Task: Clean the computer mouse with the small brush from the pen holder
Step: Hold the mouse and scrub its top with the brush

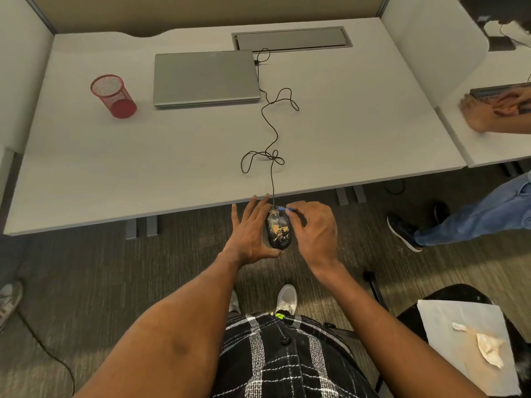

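A black computer mouse (278, 228) with tan crumbs on its back is held off the desk's front edge, above the floor. My left hand (249, 231) cradles it from the left and below, fingers spread. My right hand (313, 229) pinches a small blue brush (286, 209), whose tip rests at the mouse's front end near the cable. The red mesh pen holder (113, 96) stands at the desk's back left and looks empty.
A shut grey laptop (205, 77) lies at the back centre, with the mouse cable (271, 130) looping from it across the white desk (115, 168). Another person's hand wipes the neighbouring desk at right. A chair with paper and a napkin (471, 337) sits at lower right.
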Demonstrator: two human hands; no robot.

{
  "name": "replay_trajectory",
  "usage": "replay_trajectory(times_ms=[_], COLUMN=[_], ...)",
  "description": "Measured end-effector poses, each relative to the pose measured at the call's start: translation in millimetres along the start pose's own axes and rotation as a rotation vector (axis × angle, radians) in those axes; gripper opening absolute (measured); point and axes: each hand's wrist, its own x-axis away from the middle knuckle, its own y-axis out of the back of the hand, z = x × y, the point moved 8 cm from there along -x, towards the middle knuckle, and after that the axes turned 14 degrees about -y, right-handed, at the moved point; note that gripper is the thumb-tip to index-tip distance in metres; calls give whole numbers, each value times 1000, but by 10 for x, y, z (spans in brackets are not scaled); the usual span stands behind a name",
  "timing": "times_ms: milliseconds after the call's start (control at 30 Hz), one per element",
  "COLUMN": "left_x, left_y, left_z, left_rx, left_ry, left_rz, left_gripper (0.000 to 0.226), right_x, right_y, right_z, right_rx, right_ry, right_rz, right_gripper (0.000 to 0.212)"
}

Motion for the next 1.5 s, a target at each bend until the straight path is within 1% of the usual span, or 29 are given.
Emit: replay_trajectory(times_ms=[100,233,300,400,467,567,700,867,967,1100,1200,1333,1400,1500], left_x=[5,11,14,32,51,74,88,68,66,56,45,36,18,-12], left_y=[12,-3,-15,-47,-67,-104,-118,-99,-106,-76,-47,-23,-13,-1], left_z=[34,63,58,28,5,-27,-46,-48,-26,-21,-29,-26,-24,-7], left_rx=[-43,-62,-71,-79,-66,-55,-46,-38,-19,-15,-25,-26,-28,-29], left_ry=[5,19,17,10,10,15,17,21,39,44,30,25,23,25], left_rz=[11,34,41,45,40,39,40,56,77,66,50,38,34,36], left_gripper=[132,132,133,132,131,130,131,128,130,130,129,130,131,131], right_x=[72,24,-10,-69,-91,-57,22,130,129,11,-85,-134,-130,-61], right_y=[-46,-71,-89,-67,-44,-47,-43,-139,-143,-158,-86,25,7,-66], right_z=[36,9,-6,-39,-50,-11,37,58,76,-1,-71,-84,-64,-1], right_rx=[-29,-136,-148,-116,-68,20,76,65,0,-87,-76,-4,26,17], right_ry=[5,-80,-115,-142,-123,-36,59,75,36,-93,-143,-88,-40,35], right_rz=[55,110,111,51,7,-31,-72,25,45,70,-1,-85,-62,19], right_gripper=[19,21,21,22,22,19,18,19,20,21,20,19,20,20])
